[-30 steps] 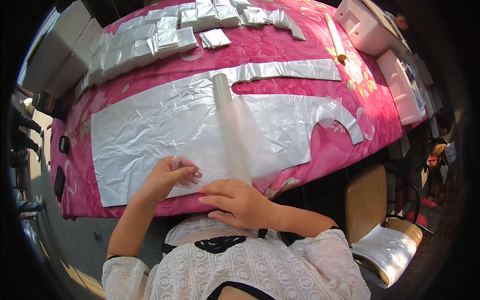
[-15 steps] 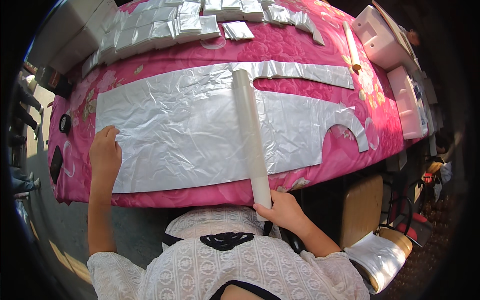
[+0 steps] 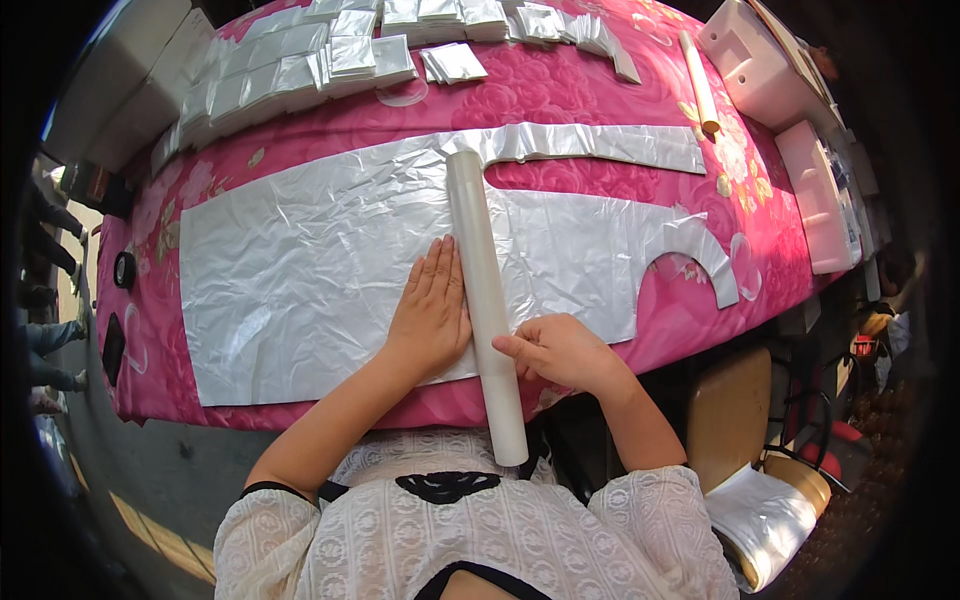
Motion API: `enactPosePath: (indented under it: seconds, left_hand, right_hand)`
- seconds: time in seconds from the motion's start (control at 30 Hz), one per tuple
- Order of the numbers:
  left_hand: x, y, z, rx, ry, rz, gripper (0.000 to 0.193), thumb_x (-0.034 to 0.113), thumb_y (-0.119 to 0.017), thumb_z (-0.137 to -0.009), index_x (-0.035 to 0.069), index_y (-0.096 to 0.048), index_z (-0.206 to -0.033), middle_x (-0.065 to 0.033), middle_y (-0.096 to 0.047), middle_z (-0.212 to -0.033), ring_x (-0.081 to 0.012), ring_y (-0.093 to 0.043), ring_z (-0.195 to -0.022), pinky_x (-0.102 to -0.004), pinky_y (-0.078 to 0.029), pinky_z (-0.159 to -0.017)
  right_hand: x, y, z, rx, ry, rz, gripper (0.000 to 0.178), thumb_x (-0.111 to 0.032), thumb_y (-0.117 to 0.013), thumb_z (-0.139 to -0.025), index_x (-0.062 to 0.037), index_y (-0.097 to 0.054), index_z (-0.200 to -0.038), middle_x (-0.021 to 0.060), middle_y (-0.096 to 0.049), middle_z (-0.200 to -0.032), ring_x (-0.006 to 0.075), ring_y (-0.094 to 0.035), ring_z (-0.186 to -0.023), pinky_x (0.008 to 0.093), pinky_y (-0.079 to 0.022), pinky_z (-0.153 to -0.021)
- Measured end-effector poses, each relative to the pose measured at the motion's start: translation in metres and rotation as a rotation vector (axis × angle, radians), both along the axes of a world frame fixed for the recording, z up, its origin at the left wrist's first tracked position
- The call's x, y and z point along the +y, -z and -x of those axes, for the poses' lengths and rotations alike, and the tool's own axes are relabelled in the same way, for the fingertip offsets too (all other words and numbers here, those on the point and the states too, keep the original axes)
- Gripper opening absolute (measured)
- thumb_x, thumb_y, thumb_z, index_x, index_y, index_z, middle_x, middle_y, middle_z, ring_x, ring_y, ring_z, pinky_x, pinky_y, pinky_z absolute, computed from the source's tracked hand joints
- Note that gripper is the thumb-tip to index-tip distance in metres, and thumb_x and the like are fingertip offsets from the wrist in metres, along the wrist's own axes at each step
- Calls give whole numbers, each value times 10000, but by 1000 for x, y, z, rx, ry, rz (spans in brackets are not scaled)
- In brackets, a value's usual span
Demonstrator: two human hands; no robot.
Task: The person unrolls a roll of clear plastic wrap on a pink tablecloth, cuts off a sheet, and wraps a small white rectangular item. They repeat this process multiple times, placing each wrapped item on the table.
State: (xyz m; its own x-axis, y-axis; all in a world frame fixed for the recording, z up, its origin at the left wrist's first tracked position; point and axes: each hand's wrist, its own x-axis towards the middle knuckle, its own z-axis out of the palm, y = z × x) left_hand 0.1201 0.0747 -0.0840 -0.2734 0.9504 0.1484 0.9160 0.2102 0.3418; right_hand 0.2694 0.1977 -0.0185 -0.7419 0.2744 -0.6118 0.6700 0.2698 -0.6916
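Observation:
A silvery-white plastic apron [image 3: 300, 280], creased all over, lies flat on the table with its neck loop to the right. Across it rests a long whitish tube [image 3: 483, 260]; its near end juts past the table edge toward my body. My left hand [image 3: 432, 305] presses flat on the apron, fingers stretched out and close together, along the tube's left side. On the other side, my right hand [image 3: 560, 352] has its thumb on the tube and its fingers curled, the fingertips partly hidden.
A pink flowered cloth [image 3: 560, 90] covers the table. Folded silvery packets [image 3: 285, 75] are piled along the far side. Another tube [image 3: 699, 85] lies far right, near white foam boxes [image 3: 805, 190]. A tape roll [image 3: 124, 270] and a dark phone-like object [image 3: 113, 345] lie left. A chair [image 3: 735, 425] stands right.
My left hand has left the apron's left edge and moved right, beside the tube. The tube has shifted left and nearer to me. My right hand has slid farther up along it.

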Motion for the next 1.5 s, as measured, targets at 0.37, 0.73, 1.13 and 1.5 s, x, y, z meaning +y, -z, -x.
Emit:
enactPosePath:
  seconds: [0.37,0.73,1.13,1.5]
  left_hand:
    - [2,-2,2,-36,27,33,644,166,-399,-811,-121,-202,-1353,-270,-163,-1440,-371,-131,-1362,-447,-97,-1111]
    - [0,-1,0,-33,6,10,625,197,-370,-848,-130,-197,-1351,-263,-174,-1440,-347,-151,-1363,-432,-107,-1113]
    - [12,29,0,31,38,-130,677,227,-414,-797,-142,-227,-1333,-289,-204,-1418,-368,-170,-1354,-456,-119,-1105]
    - [-12,7,1,350,-80,-122,650,201,-385,-824,-144,-192,-1339,-296,-168,-1427,-382,-139,-1358,-458,-82,-1113]
  right_hand:
    - [125,61,158,689,1068,1037,371,-348,-474,-920,-4,-489,-1058,102,-605,-957,245,-574,-976,403,-452,-897]
    - [153,-60,72,1480,819,477,385,-277,-311,-975,-43,-463,-1241,136,-550,-1209,238,-532,-1112,365,-411,-956]
    - [-185,69,270,835,-256,-456,504,-276,-469,-893,68,-404,-1256,263,-423,-1289,406,-332,-1246,514,-227,-1033]
    - [-68,-19,105,1138,-472,-505,428,-172,-633,-773,-26,-544,-1165,133,-523,-1242,322,-461,-1183,421,-372,-977]
